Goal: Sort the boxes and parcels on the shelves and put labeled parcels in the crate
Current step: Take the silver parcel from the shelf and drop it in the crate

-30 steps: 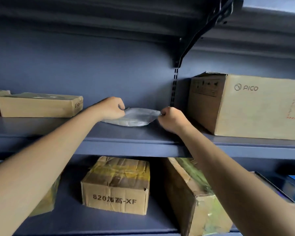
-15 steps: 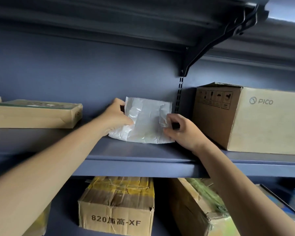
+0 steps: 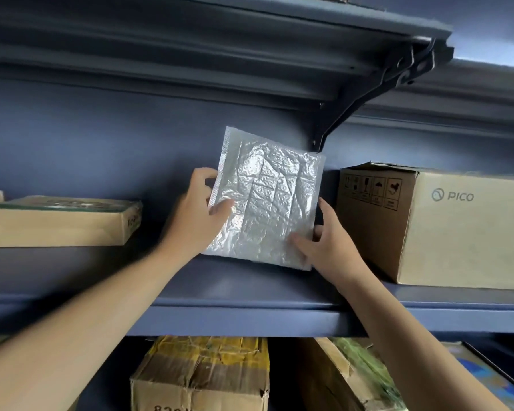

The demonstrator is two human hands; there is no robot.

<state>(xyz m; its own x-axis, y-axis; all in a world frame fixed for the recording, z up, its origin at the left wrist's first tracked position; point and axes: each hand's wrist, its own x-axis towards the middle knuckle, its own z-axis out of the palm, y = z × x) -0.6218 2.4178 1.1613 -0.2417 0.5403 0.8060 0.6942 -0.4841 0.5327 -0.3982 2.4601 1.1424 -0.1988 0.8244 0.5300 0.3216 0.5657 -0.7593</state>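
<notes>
Both hands hold a silver bubble-wrap parcel [image 3: 264, 200] upright over the blue shelf [image 3: 250, 295], its crinkled broad face turned toward the camera and tilted a little so the top corner leans left. The left hand [image 3: 196, 221] has its grip closed on the parcel's left edge: the thumb lies across the front face near the lower left, and the fingers [image 3: 201, 176] curl round the sealed side strip to the back. The right hand [image 3: 327, 244] has its grip closed on the lower right corner, thumb pressed on the front face and fingers reaching up along the right edge behind it. Between the two grips the parcel's face shows only creased foil; whether any label is on it cannot be told from this side. The parcel's bottom edge sits just at or just above the shelf board, below both grips; contact cannot be told. Just right of the right grip stands a large cardboard box marked PICO [image 3: 445, 223], close to the fingers but apart from them. Well left of the left grip lies a flat cardboard box [image 3: 57, 221] on the same shelf. Above the grips a dark metal bracket [image 3: 368, 96] carries the upper shelf. Below the grips, under the shelf board, a taped box with yellow tape [image 3: 202, 375] and a tilted box with green tape [image 3: 347, 378] sit on the lower level.
</notes>
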